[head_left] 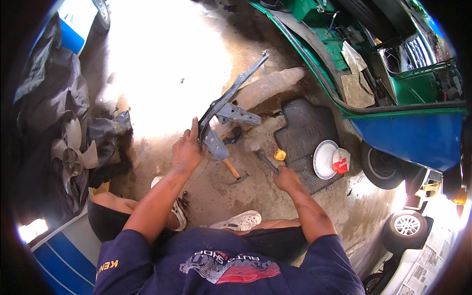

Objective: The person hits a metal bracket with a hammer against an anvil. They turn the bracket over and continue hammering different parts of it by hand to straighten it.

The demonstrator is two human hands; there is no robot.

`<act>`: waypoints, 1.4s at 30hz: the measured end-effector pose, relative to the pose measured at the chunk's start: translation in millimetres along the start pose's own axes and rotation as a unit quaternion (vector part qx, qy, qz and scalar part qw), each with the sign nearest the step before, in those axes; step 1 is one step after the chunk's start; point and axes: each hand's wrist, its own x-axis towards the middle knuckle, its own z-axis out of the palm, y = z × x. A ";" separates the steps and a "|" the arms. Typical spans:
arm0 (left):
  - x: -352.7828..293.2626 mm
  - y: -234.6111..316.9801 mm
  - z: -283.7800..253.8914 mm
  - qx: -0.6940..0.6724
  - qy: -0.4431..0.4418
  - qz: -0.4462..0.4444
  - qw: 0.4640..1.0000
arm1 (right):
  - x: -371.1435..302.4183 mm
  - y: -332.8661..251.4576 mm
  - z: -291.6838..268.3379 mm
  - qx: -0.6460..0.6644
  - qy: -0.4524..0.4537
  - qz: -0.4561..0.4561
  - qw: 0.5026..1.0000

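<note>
My left hand [188, 151] grips the near end of a long grey-blue metal car bracket [235, 89], index finger stretched along its edge. The bracket slants away to the upper right, with two flat plates jutting from its near half. In my right hand [286, 179] is a hammer [266, 160], held by its dark handle. Its head looks smeared and hangs just right of the bracket, apart from it. A second hammer [231, 169] with a wooden handle lies on the floor below the bracket, its far end hidden. Behind the bracket rests a long, dusty, log-like piece [275, 86].
A black rubber mat [307, 132] lies right of my hands, bearing a white plate [323, 160], a red-and-white carton [340, 161] and a yellow lump [280, 155]. A green-and-blue vehicle body [408, 135] stands at right. A fan blade [73, 152] sits on dark sheeting at left.
</note>
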 end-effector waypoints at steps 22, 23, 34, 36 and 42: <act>30.3 -91.9 -158.0 0.084 0.086 0.246 0.962 | 1.6 12.0 8.2 0.129 -0.095 0.038 0.986; 32.1 -94.6 -169.6 0.119 0.081 0.246 0.959 | 0.1 14.0 11.0 0.130 -0.097 0.041 0.986; 52.8 -164.7 -97.1 0.071 0.002 0.260 0.963 | -13.7 -9.8 49.6 0.074 -0.008 0.072 0.995; 66.6 -149.4 -82.2 0.064 -0.031 0.257 0.964 | -19.8 -16.7 67.8 0.063 0.022 0.074 0.995; 104.7 -161.7 -45.0 0.048 -0.057 0.266 0.961 | -39.4 -59.3 90.4 0.073 -0.023 0.112 0.991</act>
